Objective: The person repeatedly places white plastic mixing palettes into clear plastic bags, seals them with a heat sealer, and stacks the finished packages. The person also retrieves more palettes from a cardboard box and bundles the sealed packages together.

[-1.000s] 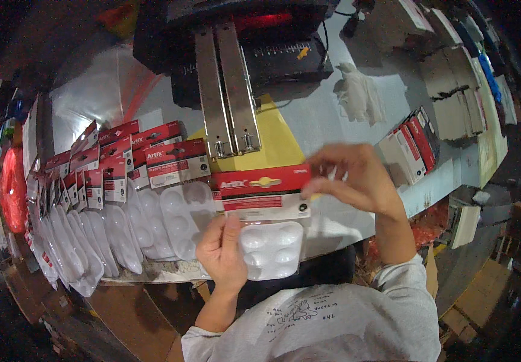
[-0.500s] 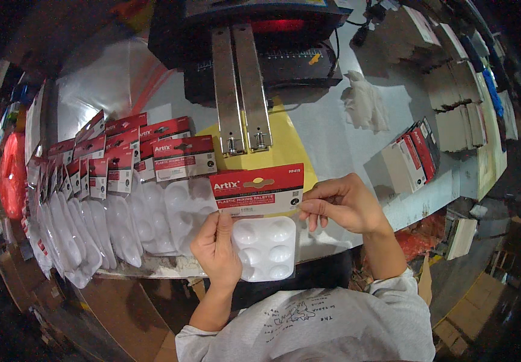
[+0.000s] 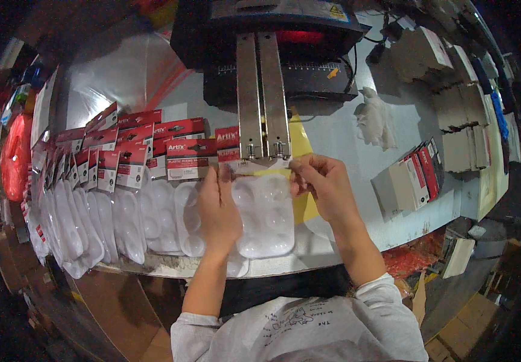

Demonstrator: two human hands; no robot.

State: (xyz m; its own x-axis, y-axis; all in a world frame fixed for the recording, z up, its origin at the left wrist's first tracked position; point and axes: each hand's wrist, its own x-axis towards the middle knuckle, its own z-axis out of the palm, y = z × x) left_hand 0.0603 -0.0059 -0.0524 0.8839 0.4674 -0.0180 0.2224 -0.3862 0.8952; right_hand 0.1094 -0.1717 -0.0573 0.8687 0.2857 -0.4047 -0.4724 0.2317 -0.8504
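The grey tabletop (image 3: 342, 136) stands in a dim, cluttered workspace. The left grip (image 3: 219, 208) is closed on the upper left edge of a bagged white palette (image 3: 265, 214); the right grip (image 3: 326, 186) seems to pinch its upper right corner. The palette lies between them, its red header card (image 3: 226, 137) apparently running under two metal bars (image 3: 277, 102). It should be light, a stiff tray in slick, soft film, best held by both sides near the card. Beneath the bars is a yellow sheet (image 3: 307, 202); similar packs (image 3: 121, 226) lean left, folded cards (image 3: 414, 181) lie right, a dark machine (image 3: 218, 42) stands beyond.
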